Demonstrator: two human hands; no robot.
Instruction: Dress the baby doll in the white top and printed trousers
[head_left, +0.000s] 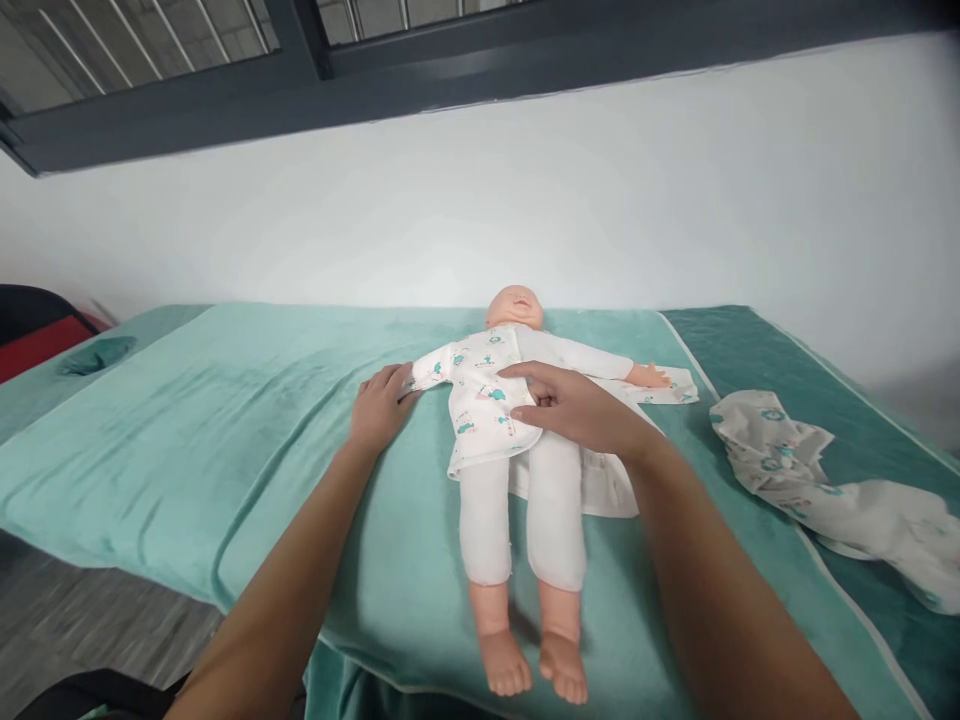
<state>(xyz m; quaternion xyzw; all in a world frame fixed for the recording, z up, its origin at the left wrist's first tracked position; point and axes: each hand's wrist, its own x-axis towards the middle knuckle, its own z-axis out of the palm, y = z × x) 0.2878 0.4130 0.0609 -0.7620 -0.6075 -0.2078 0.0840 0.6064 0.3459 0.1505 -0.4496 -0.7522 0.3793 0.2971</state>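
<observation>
A baby doll [556, 500] lies on its back, with a bare head and feet and a white padded body. Its small white printed shirt [480, 385] covers one arm and that side of the chest. The shirt's other half lies spread beneath the doll, its empty sleeve [675, 386] under the doll's bare hand. My left hand [381, 405] is closed at the cuff of the worn sleeve [433, 370]; the doll's hand there is hidden. Over the chest, at the shirt's front edge, hovers my right hand [574, 405], thumb and forefinger apart and the other fingers curled.
Light green cloth [300, 400] covers the bed, with a darker green strip at the right. A crumpled white printed garment [840, 500] lies on that strip. Behind the bed is a white wall [450, 210] under a dark window frame [480, 65]. Something red and black [37, 335] stands at far left.
</observation>
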